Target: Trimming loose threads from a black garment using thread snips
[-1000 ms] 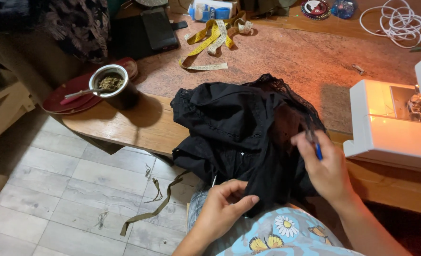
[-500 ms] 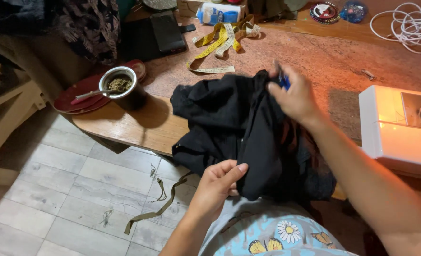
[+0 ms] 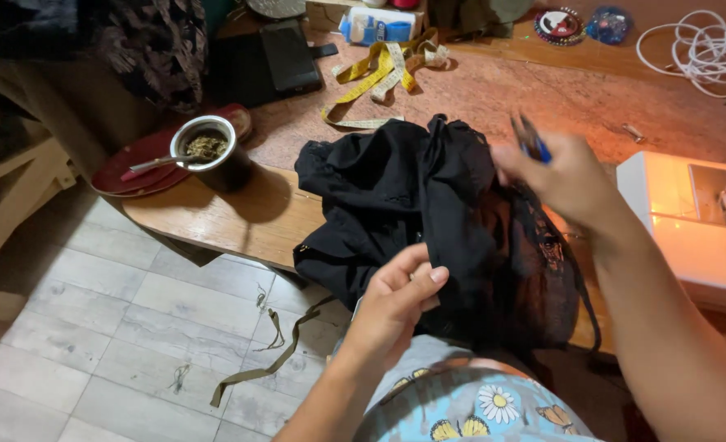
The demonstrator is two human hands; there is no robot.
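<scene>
Head view: one metal cup (image 3: 214,152) on a red plate (image 3: 125,170), filled with green herb, one metal straw (image 3: 160,164) lying in it. One white bottle (image 3: 377,24) lies on its side at the back of the table (image 3: 215,217).

Black garment (image 3: 428,221) is heaped at the table's front edge, spilling to the lap. Left hand (image 3: 395,303) pinches a fold of it, fingers curled shut. Right hand (image 3: 563,176) is closed on a small blue-handled tool (image 3: 530,139), blurred, so kind unclear.

Versus half a second ago: right hand still raised over the cloth, now nearer the sewing machine (image 3: 690,221); left hand's grip unchanged.

Counts: one yellow tape measure (image 3: 375,78), one white cord coil (image 3: 690,45), one black phone (image 3: 289,56), one olive strap (image 3: 260,360) on the floor.
</scene>
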